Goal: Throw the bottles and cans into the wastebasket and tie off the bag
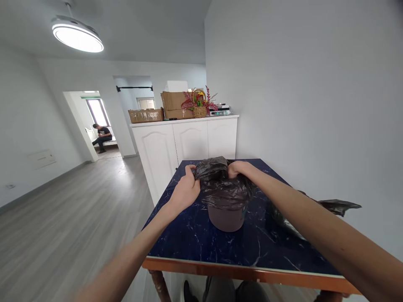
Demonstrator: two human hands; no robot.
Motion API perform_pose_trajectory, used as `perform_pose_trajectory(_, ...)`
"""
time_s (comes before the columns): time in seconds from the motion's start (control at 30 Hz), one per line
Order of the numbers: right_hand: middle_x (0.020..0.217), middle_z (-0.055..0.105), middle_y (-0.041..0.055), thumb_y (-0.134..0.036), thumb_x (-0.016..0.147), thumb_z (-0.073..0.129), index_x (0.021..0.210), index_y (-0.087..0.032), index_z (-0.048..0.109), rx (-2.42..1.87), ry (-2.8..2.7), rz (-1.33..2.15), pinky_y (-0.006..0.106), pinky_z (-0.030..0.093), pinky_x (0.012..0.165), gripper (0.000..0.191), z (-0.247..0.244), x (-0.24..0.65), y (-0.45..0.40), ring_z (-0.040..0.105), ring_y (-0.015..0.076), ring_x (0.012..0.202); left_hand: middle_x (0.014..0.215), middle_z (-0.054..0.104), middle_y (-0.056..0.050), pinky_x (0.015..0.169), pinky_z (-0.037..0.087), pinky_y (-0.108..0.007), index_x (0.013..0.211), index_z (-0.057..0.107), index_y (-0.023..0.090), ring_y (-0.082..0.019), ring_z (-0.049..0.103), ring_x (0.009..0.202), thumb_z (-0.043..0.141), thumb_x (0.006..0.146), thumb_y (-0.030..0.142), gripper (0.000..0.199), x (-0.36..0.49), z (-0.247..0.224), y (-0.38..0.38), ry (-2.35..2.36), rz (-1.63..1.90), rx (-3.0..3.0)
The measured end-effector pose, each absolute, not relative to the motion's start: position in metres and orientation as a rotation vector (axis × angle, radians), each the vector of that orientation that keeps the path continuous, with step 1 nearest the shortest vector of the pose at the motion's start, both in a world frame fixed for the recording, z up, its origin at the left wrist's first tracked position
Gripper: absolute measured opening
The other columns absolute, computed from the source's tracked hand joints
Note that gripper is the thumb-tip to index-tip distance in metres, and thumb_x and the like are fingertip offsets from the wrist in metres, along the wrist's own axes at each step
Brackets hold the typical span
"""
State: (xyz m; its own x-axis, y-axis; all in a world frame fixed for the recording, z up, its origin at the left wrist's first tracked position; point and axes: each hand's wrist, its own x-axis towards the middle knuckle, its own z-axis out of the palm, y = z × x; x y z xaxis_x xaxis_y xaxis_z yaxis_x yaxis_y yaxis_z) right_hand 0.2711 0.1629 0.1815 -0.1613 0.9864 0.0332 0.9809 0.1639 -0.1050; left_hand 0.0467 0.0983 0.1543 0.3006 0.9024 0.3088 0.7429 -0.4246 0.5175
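A light, pinkish-grey bin (pixel 226 219) stands on the dark blue marbled table (pixel 189 239). Black plastic bag material (pixel 225 193) covers its rim and upper part. At the bag's left edge, my left hand (pixel 186 188) pinches the plastic between thumb and fingers. My right hand (pixel 236 168) reaches into the bag from the right, and its fingers are hidden by the plastic. Another black bag (pixel 336 205) lies at the table's right side, partly behind my right forearm.
Behind the table is a white cabinet (pixel 190 140) with cardboard boxes (pixel 176 104) and a flower basket (pixel 199 111) on top. A grey wall (pixel 302 96) runs along the right. Far left, a person (pixel 103 135) sits beyond a doorway.
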Motion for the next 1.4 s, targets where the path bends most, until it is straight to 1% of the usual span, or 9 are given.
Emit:
perform_pose_trajectory(0.1, 0.125, 0.070, 0.0095, -0.036, 0.099, 0.071, 0.122, -0.019, 0.070, -2.004, -2.400, 0.152, 0.042, 0.061, 0.091, 0.028, 0.186, 0.283, 0.157, 0.071, 0.0244, 0.106, 0.115, 0.068, -0.018, 0.087, 0.053, -0.044, 0.139, 0.040, 0.014, -0.033, 0.070, 0.102, 0.046, 0.097, 0.021, 0.044, 0.044, 0.146, 0.111, 1.392, 0.999, 2.319)
perform_pose_trajectory(0.2, 0.121, 0.073, 0.0152, -0.026, 0.094, 0.073, 0.108, -0.018, 0.078, -1.945, -2.378, 0.069, 0.042, 0.058, 0.092, 0.017, 0.194, 0.297, 0.147, 0.070, 0.0346, 0.115, 0.135, 0.057, -0.019, 0.099, 0.051, -0.045, 0.136, 0.045, 0.017, -0.030, 0.062, 0.119, 0.050, 0.094, 0.020, 0.043, 0.043, 0.141, 0.126, 1.240, 1.241, 2.373)
perform_pose_trajectory(0.33, 0.132, 0.073, 0.0109, -0.030, 0.092, 0.068, 0.112, -0.022, 0.080, -1.677, -2.485, 0.137, 0.037, 0.056, 0.095, 0.024, 0.196, 0.297, 0.144, 0.068, 0.0332, 0.121, 0.126, 0.063, -0.013, 0.102, 0.050, -0.046, 0.125, 0.053, 0.019, -0.027, 0.062, 0.115, 0.043, 0.093, 0.013, 0.034, 0.049, 0.140, 0.135, 1.189, 1.323, 2.383)
perform_pose_trajectory(0.5, 0.110, 0.081, 0.0059, -0.033, 0.077, 0.081, 0.111, -0.027, 0.081, -1.563, -2.614, 0.420, 0.033, 0.060, 0.075, 0.034, 0.194, 0.289, 0.161, 0.075, 0.0280, 0.094, 0.122, 0.066, -0.012, 0.095, 0.052, -0.043, 0.125, 0.054, 0.019, -0.027, 0.065, 0.107, 0.048, 0.094, 0.016, 0.032, 0.058, 0.136, 0.135, 1.244, 1.300, 2.319)
perform_pose_trajectory(0.7, 0.098, 0.079, 0.0101, -0.036, 0.087, 0.068, 0.094, -0.021, 0.079, -1.604, -2.463, 0.330, 0.033, 0.051, 0.067, 0.019, 0.198, 0.304, 0.167, 0.072, 0.0282, 0.088, 0.120, 0.066, -0.011, 0.080, 0.052, -0.036, 0.122, 0.055, 0.020, -0.024, 0.065, 0.096, 0.052, 0.094, 0.021, 0.028, 0.058, 0.138, 0.137, 1.275, 1.338, 2.289)
perform_pose_trajectory(0.87, 0.073, 0.070, 0.0051, -0.038, 0.086, 0.069, 0.074, -0.022, 0.071, -1.658, -2.264, 0.200, 0.032, 0.043, 0.066, 0.020, 0.191, 0.329, 0.163, 0.066, 0.0241, 0.076, 0.122, 0.064, -0.013, 0.075, 0.051, -0.034, 0.129, 0.052, 0.019, -0.026, 0.064, 0.101, 0.069, 0.088, 0.039, 0.049, 0.061, 0.147, 0.138, 1.352, 1.312, 2.215)
perform_pose_trajectory(0.97, 0.081, 0.071, 0.0047, -0.047, 0.095, 0.056, 0.079, -0.023, 0.069, -1.666, -2.074, 0.144, 0.032, 0.043, 0.070, 0.032, 0.188, 0.345, 0.161, 0.065, 0.0226, 0.081, 0.119, 0.068, -0.011, 0.077, 0.051, -0.034, 0.121, 0.059, 0.021, -0.026, 0.065, 0.101, 0.068, 0.091, 0.049, 0.042, 0.066, 0.155, 0.138, 1.311, 1.354, 2.233)
perform_pose_trajectory(1.17, 0.086, 0.074, 0.0062, -0.052, 0.102, 0.041, 0.098, -0.021, 0.070, -1.834, -1.739, 0.161, 0.029, 0.045, 0.067, 0.042, 0.172, 0.383, 0.165, 0.067, 0.0213, 0.078, 0.069, 0.064, -0.003, 0.064, 0.037, -0.032, 0.077, 0.061, 0.022, -0.021, 0.059, 0.067, 0.044, 0.104, 0.051, 0.043, 0.081, 0.177, 0.168, 1.438, 1.326, 2.347)
perform_pose_trajectory(1.4, 0.079, 0.077, 0.0088, -0.035, 0.101, 0.049, 0.114, -0.016, 0.071, -2.082, -1.696, 0.283, 0.027, 0.050, 0.061, 0.033, 0.142, 0.414, 0.179, 0.072, 0.0207, 0.060, 0.073, 0.069, -0.012, 0.066, 0.043, -0.035, 0.072, 0.067, 0.016, -0.030, 0.068, 0.077, 0.042, 0.106, 0.046, 0.052, 0.093, 0.185, 0.244, 1.633, 1.025, 2.297)
